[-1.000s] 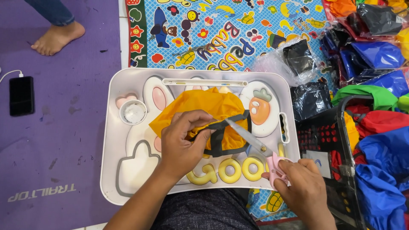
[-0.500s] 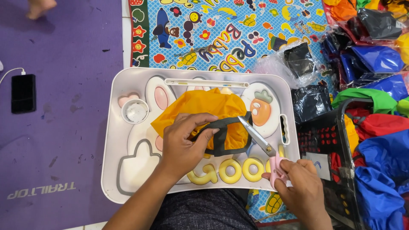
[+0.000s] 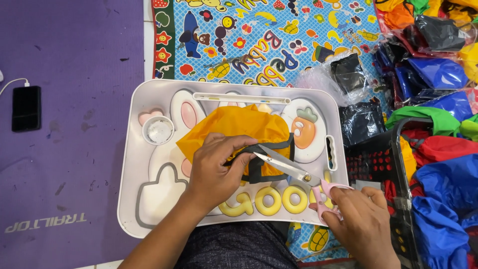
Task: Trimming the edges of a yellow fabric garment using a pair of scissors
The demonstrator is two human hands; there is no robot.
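Thin orange cloth (image 3: 234, 127), probably nylon; shiny metal scissors (image 3: 286, 168), glossy plastic tray (image 3: 130, 164)

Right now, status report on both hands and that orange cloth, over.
Left hand pins orange cloth on lap tray. Right hand holds pink-handled scissors, blades open at black strap. Nothing in the way.

The pink-handled scissors (image 3: 294, 174) in the right hand (image 3: 361, 219) have swung from a steep slant at the right edge of the orange cloth (image 3: 239, 130) to a flatter angle, blades now parted, their tips reaching left to the black strap (image 3: 251, 169) just beside the left hand's (image 3: 215, 172) fingertips (image 3: 243, 158). The right hand has slid slightly lower and to the right. A bare foot seen earlier on the purple mat (image 3: 74, 124) has gone from view.
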